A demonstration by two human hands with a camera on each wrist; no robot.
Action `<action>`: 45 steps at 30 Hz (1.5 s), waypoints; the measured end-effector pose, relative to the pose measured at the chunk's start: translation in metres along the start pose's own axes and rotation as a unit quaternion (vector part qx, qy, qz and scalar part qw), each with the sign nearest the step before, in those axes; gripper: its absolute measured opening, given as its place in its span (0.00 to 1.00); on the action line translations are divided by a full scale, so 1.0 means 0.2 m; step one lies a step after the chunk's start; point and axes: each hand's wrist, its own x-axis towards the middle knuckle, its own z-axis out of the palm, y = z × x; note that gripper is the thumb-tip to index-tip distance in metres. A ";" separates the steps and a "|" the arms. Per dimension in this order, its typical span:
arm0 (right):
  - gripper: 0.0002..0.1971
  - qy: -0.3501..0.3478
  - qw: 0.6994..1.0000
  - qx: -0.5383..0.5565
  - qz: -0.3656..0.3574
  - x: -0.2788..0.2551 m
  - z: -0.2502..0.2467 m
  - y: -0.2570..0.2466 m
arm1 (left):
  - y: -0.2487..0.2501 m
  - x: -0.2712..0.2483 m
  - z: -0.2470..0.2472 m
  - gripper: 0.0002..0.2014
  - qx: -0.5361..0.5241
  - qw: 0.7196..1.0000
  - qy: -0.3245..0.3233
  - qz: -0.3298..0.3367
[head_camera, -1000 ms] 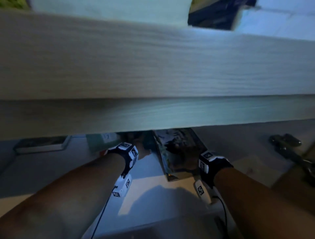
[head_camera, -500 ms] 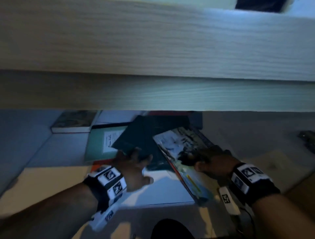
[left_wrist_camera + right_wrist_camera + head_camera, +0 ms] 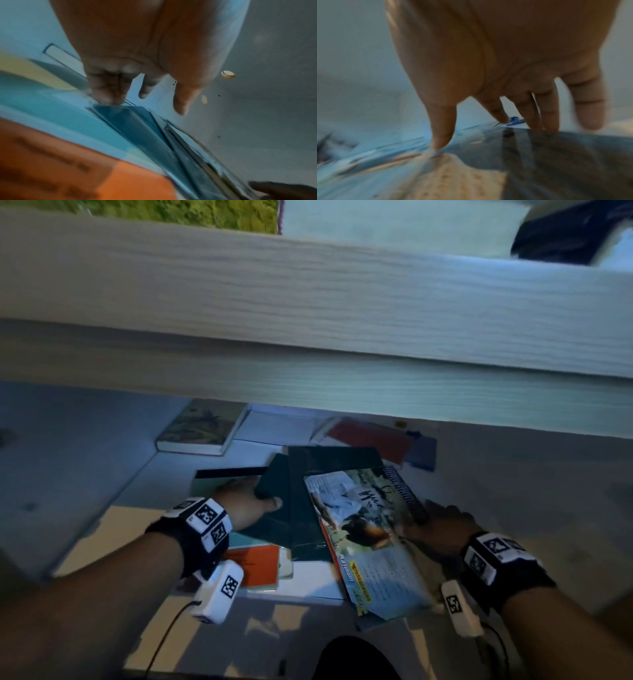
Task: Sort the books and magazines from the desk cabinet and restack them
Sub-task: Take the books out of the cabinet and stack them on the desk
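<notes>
Head view: right hand [image 3: 442, 527] pinches tilted magazine [image 3: 363, 529] edge, thumb atop; left hand [image 3: 243, 503] fingers [image 3: 106, 89] straight on dark book [image 3: 274, 484]. Likely best: support magazine flat, left pressing down.

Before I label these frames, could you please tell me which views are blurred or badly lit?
Head view: dim bluish shade under the desk board; left wrist view: orange book badly blurred; right wrist view: fingers and magazine motion-blurred.
</notes>
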 end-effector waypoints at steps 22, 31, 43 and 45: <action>0.09 -0.001 0.960 0.264 -0.089 -0.07 -0.08 -0.17 | 0.15 -0.07 0.25 0.27 -0.503 0.855 -0.110 -0.069; 0.09 -0.034 0.846 0.526 -0.087 -0.11 -0.08 -0.26 | 0.00 -0.08 0.14 0.12 -0.515 0.855 0.056 -0.040; 0.07 -0.084 0.879 0.463 -0.081 -0.03 -0.07 -0.41 | -0.80 -0.25 -0.39 0.10 -0.509 0.834 0.209 -0.046; 0.15 -0.104 0.906 0.396 -0.108 -0.05 -0.02 -0.55 | -0.80 -0.27 -0.42 0.08 -0.508 0.837 0.199 -0.046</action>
